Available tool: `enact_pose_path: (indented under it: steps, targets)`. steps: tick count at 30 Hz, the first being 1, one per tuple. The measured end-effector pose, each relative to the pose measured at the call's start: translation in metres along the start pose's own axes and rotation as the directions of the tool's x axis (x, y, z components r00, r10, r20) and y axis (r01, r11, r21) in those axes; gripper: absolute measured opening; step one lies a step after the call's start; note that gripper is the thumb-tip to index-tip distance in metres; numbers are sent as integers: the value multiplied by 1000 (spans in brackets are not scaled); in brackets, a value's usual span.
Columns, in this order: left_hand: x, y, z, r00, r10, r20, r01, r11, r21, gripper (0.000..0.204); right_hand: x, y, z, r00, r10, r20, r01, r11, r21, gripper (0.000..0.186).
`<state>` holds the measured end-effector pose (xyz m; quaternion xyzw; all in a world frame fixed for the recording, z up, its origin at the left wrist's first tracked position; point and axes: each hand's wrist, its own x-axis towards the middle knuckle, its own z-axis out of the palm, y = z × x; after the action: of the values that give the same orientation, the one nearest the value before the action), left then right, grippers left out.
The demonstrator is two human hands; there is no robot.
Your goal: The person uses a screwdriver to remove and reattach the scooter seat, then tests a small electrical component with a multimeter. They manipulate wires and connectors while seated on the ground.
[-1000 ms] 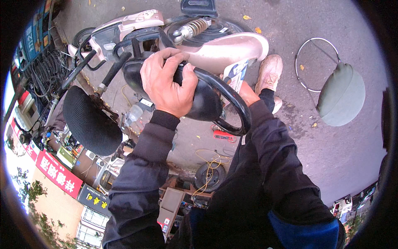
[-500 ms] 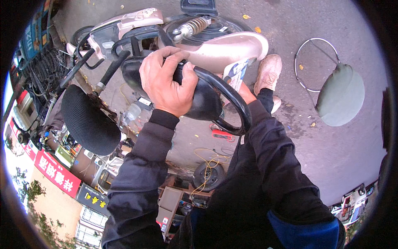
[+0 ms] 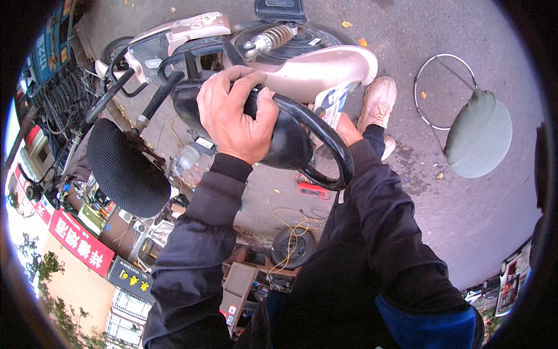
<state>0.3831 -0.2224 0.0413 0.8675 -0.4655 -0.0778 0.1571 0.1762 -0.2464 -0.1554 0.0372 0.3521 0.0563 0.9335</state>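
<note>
Here, in the head view, we see the left hand [image 3: 237, 119] clamped over a black seat [image 3: 286, 145] beside the pink scooter [image 3: 314, 72], toward the pavement's [image 3: 453, 232] far edge. The right hand [image 3: 347, 131] is partly hidden behind the looped rail [image 3: 340, 152], so we cannot tell its grip. A grey stool [image 3: 480, 134] lies near the pavement's right edge.
</note>
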Motion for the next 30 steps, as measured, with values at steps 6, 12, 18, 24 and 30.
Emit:
enact_pose_path:
  steps: [6,12,18,24,30]
  targets:
    - [-1,2,-1,1000,-14,8,14,1000,-2,21,6,6,-7,1000,16,-11,-17,995,-103,30]
    - [0,1,0,1000,-11,12,11,1000,-11,21,-4,-3,-8,940,17,341,-101,968,230,30]
    - [0,1,0,1000,-5,6,5,1000,-9,21,-1,-2,0,999,-17,-49,5,972,-235,30]
    - [1,0,0,1000,11,-1,-11,1000,-10,21,-7,-8,4,998,61,30,-59,997,-53,33]
    - [0,1,0,1000,3,-3,-3,1000,-11,21,1,3,-4,942,0,336,-100,955,280,39]
